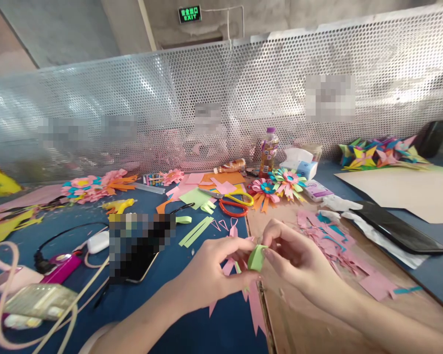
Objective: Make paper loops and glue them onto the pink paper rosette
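Near the lower middle, a small folded light green paper piece point(256, 258) is pinched between both hands. My left hand point(221, 263) grips its left side with thumb and fingers. Fingertips of my right hand point(290, 250) close on its right edge. Pink paper strips point(257, 307) lie beneath the hands, partly hidden by them. Flat green strips point(196, 232) and a curled green loop point(183, 220) rest on the blue table just beyond my left hand. Scissors with red and yellow handles point(234, 205) lie farther back.
A black phone point(142, 258), cables and a magenta power strip point(62, 268) occupy the left. Pink scraps point(332, 241) cover the brown board point(299, 319) at right. Behind stand a drink bottle point(268, 153), paper flowers point(288, 183) and a perforated metal screen point(206, 88).
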The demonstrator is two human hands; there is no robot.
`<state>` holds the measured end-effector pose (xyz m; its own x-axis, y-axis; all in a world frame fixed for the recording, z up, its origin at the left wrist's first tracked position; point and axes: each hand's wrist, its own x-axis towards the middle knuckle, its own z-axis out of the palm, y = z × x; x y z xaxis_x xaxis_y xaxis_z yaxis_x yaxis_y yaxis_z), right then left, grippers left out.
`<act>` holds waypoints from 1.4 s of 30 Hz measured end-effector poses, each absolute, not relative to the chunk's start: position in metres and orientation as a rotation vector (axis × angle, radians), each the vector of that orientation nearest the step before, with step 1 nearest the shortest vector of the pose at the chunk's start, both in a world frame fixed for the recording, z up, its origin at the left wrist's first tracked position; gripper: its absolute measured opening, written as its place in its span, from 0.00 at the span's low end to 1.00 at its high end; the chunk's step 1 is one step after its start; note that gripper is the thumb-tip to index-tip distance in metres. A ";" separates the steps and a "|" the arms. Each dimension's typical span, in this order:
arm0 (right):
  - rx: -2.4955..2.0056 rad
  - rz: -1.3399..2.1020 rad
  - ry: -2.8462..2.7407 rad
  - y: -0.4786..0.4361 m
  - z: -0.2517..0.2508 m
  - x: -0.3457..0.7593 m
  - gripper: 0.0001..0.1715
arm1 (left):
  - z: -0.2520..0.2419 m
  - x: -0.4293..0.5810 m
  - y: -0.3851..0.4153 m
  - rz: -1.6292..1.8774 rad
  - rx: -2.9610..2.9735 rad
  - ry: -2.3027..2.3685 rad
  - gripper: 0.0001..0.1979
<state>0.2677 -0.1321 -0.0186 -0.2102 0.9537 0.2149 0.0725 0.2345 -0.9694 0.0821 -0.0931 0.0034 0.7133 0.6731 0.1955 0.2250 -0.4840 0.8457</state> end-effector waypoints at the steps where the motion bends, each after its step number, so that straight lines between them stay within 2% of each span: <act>1: -1.003 1.130 -1.532 -0.132 -0.019 0.268 0.09 | 0.003 0.082 -0.093 0.651 2.052 0.685 0.11; 20: -1.023 1.073 -1.577 -0.131 -0.022 0.270 0.09 | 0.003 0.082 -0.092 0.647 2.078 0.722 0.13; 42: -1.024 1.065 -1.592 -0.132 -0.022 0.269 0.09 | 0.001 0.082 -0.093 0.640 2.095 0.686 0.11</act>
<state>0.2689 -0.1321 -0.0222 -0.2175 0.9454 0.2426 0.1365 0.2755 -0.9516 0.0815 -0.0931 0.0012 0.7224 0.6621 0.1992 0.2451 -0.5146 0.8217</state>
